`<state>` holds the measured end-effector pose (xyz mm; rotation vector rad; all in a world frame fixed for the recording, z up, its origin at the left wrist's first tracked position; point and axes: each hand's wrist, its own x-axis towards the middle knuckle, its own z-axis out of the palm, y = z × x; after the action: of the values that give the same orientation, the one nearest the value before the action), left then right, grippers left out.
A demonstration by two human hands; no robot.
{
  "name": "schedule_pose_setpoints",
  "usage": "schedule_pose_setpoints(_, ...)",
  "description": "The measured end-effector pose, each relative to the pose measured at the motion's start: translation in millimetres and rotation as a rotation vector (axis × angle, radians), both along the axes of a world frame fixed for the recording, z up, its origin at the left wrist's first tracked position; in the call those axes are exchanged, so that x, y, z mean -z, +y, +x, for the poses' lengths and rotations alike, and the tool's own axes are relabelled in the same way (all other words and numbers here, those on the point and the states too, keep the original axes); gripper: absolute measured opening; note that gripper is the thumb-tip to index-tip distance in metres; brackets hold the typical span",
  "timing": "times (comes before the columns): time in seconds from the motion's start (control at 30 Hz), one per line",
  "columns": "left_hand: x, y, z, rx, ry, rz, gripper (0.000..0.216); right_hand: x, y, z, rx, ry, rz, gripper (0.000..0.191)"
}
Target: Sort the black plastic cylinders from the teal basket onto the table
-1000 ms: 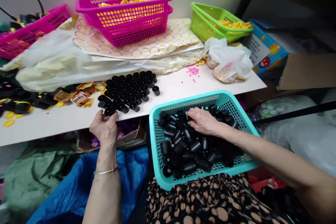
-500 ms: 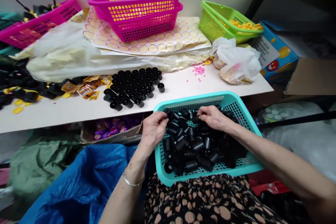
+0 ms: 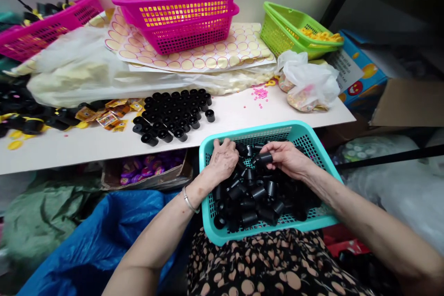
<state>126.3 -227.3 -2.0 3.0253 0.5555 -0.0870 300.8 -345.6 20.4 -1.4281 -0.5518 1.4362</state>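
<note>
A turquoise plastic basket (image 3: pixel 205 180) rests on my lap, filled with loose black plastic cylinders (image 3: pixel 258 193). My right hand (image 3: pixel 287 159) pinches one black cylinder (image 3: pixel 264 159) between thumb and fingers, just above the pile. Over the basket's left part, my left hand (image 3: pixel 224 159) reaches down with bent fingers among the pieces; its fingertips are partly hidden, so what they grip does not show. On the white table (image 3: pixel 229 120) beyond, several black cylinders (image 3: pixel 175 111) stand upright in close rows, hollow ends up.
Orange packets (image 3: pixel 108 119) and small pink rings (image 3: pixel 260 94) lie on the table. Behind stand magenta baskets (image 3: pixel 187 27), green baskets (image 3: pixel 277 32) and tied plastic bags (image 3: pixel 308 81). Below the table are a carton (image 3: pixel 163 178) of purple items and a blue sack (image 3: pixel 104 236).
My left hand has moved right, deeper over the basket's pieces. My right hand has lifted and turned, and a black cylinder now shows clearly between its fingers.
</note>
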Motion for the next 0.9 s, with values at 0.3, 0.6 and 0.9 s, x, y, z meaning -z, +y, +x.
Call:
schedule_pose_setpoints(0.3, 5.0, -0.8, 0.7, -0.074, 0.039, -0.118, 0.020, 1.2, 1.5, -9.8, 0.027, 0.003, 0.079, 0.019)
schedule_pose_setpoints(0.6, -8.8, 7.0, -21.7, -0.429, -0.343, -0.655, 0.031, 2.2, -3.6, -4.5, 0.000, -0.296, 0.092, 0.019)
schedule_pose_setpoints(0.9, -7.9, 10.2, -27.5, -0.543, -0.556, -0.960, 0.030, 7.3, -5.8, 2.9, -0.145, -0.514, 0.127, 0.019)
